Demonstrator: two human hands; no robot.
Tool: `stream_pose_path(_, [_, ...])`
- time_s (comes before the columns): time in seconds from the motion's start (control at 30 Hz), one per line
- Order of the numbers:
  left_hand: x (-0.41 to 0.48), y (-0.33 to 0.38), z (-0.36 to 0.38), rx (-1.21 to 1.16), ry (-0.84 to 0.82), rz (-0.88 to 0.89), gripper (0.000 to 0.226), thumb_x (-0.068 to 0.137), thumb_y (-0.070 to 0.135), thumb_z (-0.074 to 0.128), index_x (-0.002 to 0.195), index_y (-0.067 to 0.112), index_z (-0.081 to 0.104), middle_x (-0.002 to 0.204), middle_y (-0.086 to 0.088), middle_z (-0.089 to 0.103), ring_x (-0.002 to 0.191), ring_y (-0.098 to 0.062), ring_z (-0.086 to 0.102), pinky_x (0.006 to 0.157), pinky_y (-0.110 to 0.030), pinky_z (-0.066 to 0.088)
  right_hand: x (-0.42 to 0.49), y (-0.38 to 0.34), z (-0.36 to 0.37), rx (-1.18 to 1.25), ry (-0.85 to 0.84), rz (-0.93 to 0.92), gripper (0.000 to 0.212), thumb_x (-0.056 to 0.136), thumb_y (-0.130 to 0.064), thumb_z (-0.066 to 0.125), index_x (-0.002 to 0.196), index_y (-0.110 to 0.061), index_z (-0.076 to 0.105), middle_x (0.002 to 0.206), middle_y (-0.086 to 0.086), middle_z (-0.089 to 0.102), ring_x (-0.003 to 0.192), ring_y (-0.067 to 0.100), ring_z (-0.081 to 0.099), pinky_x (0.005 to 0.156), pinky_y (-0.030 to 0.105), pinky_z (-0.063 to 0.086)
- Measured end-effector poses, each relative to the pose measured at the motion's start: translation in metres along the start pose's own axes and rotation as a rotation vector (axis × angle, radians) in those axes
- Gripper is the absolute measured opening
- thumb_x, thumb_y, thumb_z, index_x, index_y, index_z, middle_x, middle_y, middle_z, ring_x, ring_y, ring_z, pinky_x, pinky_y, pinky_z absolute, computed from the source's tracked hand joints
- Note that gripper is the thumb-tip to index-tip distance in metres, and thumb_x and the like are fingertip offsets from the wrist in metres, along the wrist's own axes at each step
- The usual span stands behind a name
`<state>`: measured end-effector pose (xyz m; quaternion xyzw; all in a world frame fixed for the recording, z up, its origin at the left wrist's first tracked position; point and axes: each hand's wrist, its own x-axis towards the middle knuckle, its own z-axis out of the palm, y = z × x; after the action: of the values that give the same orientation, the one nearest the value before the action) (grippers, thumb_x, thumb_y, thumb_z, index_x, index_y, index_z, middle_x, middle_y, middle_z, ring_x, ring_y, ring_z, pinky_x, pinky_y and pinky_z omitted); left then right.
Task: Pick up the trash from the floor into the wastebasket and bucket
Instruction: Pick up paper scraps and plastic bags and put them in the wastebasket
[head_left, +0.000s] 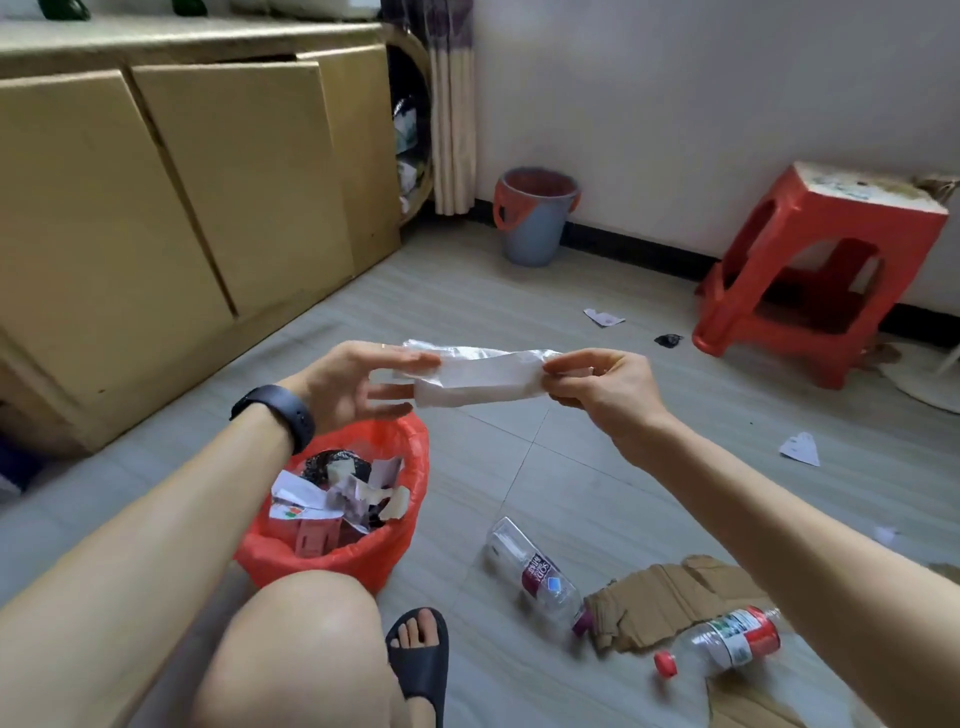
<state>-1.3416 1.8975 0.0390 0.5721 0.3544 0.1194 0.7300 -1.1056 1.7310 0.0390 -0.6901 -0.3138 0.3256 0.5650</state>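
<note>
A white crumpled wrapper (483, 376) is stretched in the air between my hands. My left hand (358, 387) pinches its left end with the other fingers spread; my right hand (597, 389) is closed on its right end. Just below my left hand stands the wastebasket (400, 540) lined with a red bag and holding paper scraps. A grey bucket with a red rim (535, 215) stands by the far wall. On the floor lie two clear plastic bottles (535, 571) (727, 642), torn cardboard (670, 597) and paper scraps (602, 317) (800, 449).
Yellow cabinets (171, 223) run along the left. A red plastic stool (821, 280) stands at the right wall with a small black scrap (668, 340) in front of it. My bare knee (301, 649) and sandalled foot (418, 660) are beside the wastebasket.
</note>
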Motion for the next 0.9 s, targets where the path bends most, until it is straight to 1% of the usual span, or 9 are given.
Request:
stream_pose_path(0.13, [-0.011,-0.048,-0.036,-0.019,0.271,0.077,0.041,0.082,-0.019,0.060,0.084,0.018,0.077,0.082,-0.003,0.071,0.072,-0.018,0.062,0.064,-0.027,0.057,-0.002,0.009,0.058,-0.177,-0.061,-0.099,0.023,0.075,-0.003,0.080,0.071,-0.025,0.080,0.069,-0.005,0.075,0.063,0.007,0.067,0.071,0.023,0.057])
stream_pose_path(0.2, [-0.021,-0.082,-0.054,0.080,0.364,0.090,0.041,0.077,-0.022,0.065,0.081,0.018,0.069,0.076,-0.007,0.063,0.060,-0.017,0.057,0.055,-0.028,0.053,-0.007,0.021,0.090,-0.277,-0.134,-0.168,0.031,0.076,-0.002,0.078,0.069,-0.032,0.077,0.064,-0.016,0.072,0.061,-0.003,0.065,0.065,0.013,0.051])
stream_pose_path(0.3, [-0.032,-0.133,-0.081,0.365,0.509,0.012,0.042,0.071,-0.012,0.076,0.086,0.018,0.051,0.079,-0.005,0.054,0.058,-0.015,0.047,0.055,-0.027,0.043,-0.013,0.047,0.137,-0.457,-0.257,-0.265,0.028,0.076,-0.003,0.076,0.075,-0.031,0.080,0.075,-0.013,0.075,0.069,0.002,0.069,0.070,0.021,0.056])
stream_pose_path(0.4, [-0.040,-0.174,-0.101,0.816,0.430,-0.195,0.041,0.066,0.025,0.084,0.086,0.026,0.048,0.085,0.004,0.060,0.072,-0.016,0.054,0.065,-0.029,0.044,-0.017,0.063,0.177,-0.732,-0.404,-0.390,0.028,0.077,-0.005,0.068,0.085,-0.028,0.081,0.090,-0.007,0.075,0.081,0.015,0.067,0.072,0.025,0.052])
stream_pose_path(0.5, [-0.045,-0.194,-0.109,1.109,0.370,-0.302,0.032,0.063,0.046,0.072,0.091,0.035,0.062,0.098,0.012,0.062,0.104,-0.014,0.058,0.088,-0.031,0.047,-0.019,0.073,0.206,-0.993,-0.578,-0.495,0.034,0.076,-0.007,0.060,0.094,-0.028,0.079,0.101,-0.005,0.071,0.095,0.021,0.065,0.070,0.026,0.047])
stream_pose_path(0.63, [-0.046,-0.217,-0.112,1.097,0.422,-0.340,0.073,0.068,0.056,0.041,0.137,0.031,0.048,0.148,0.005,0.041,0.147,-0.012,0.019,0.117,-0.046,0.017,-0.021,0.095,0.237,-1.200,-0.742,-0.546,0.032,0.075,-0.002,0.057,0.096,-0.019,0.075,0.102,0.009,0.067,0.092,0.035,0.065,0.068,0.035,0.054])
stream_pose_path(0.7, [-0.044,-0.235,-0.113,1.180,0.415,-0.299,0.075,0.077,0.054,0.038,0.148,0.029,0.034,0.157,0.006,0.028,0.150,-0.012,0.006,0.120,-0.050,0.011,-0.023,0.106,0.252,-1.262,-0.797,-0.539,0.020,0.077,-0.001,0.053,0.085,-0.011,0.068,0.089,0.012,0.059,0.077,0.038,0.058,0.054,0.029,0.045])
stream_pose_path(0.8, [-0.040,-0.245,-0.112,1.245,0.471,-0.208,0.071,0.079,0.050,0.034,0.147,0.029,0.036,0.153,0.006,0.030,0.147,-0.015,0.014,0.118,-0.047,0.018,-0.024,0.119,0.268,-1.287,-0.822,-0.490,0.015,0.084,-0.008,0.050,0.070,-0.012,0.051,0.081,0.014,0.047,0.071,0.036,0.048,0.047,0.027,0.025])
stream_pose_path(0.9, [-0.036,-0.247,-0.108,1.307,0.543,-0.165,0.062,0.077,0.042,0.033,0.133,0.027,0.055,0.146,0.005,0.037,0.139,-0.017,0.026,0.115,-0.045,0.022,-0.029,0.149,0.278,-1.232,-0.878,-0.347,0.018,0.088,-0.017,0.048,0.085,-0.010,0.064,0.094,0.017,0.064,0.084,0.037,0.061,0.061,0.032,0.042])
